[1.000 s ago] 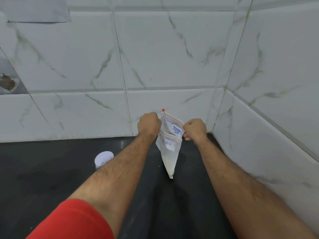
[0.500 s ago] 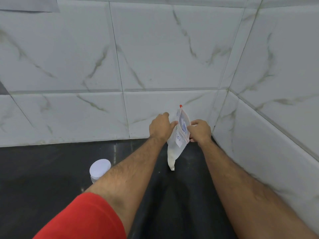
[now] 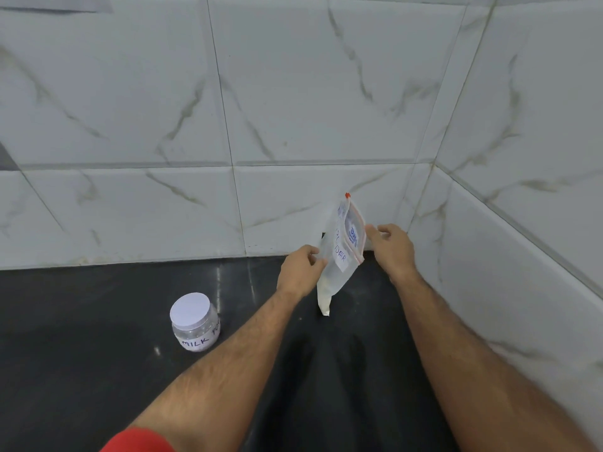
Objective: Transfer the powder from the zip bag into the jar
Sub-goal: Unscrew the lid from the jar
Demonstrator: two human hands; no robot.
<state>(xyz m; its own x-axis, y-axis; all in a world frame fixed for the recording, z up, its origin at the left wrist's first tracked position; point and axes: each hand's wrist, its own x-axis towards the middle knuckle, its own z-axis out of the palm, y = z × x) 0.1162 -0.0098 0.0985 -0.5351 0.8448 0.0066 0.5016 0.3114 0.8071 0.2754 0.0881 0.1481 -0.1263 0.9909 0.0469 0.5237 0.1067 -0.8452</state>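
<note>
A clear zip bag [image 3: 339, 256] with a red zip strip and a handwritten label hangs tilted above the black counter, white powder gathered in its lower corner. My left hand [image 3: 300, 269] pinches the bag's left edge. My right hand [image 3: 390, 247] sits at the bag's right edge near the zip, fingers loosely spread and touching it. A small clear jar [image 3: 195, 324] with a white lid, labelled "MILK PO…", stands upright on the counter to the left of my left forearm, lid on.
The black counter [image 3: 81, 353] runs into a corner of white marble-patterned wall tiles [image 3: 326, 93]; the right wall [image 3: 522, 223] is close beside my right arm. A red sleeve [image 3: 140, 442] shows at the bottom.
The bag has turned edge-on and tilted, and both hands shifted right. My right hand loosened from a pinch to spread fingers. The view dropped, showing the jar's label.
</note>
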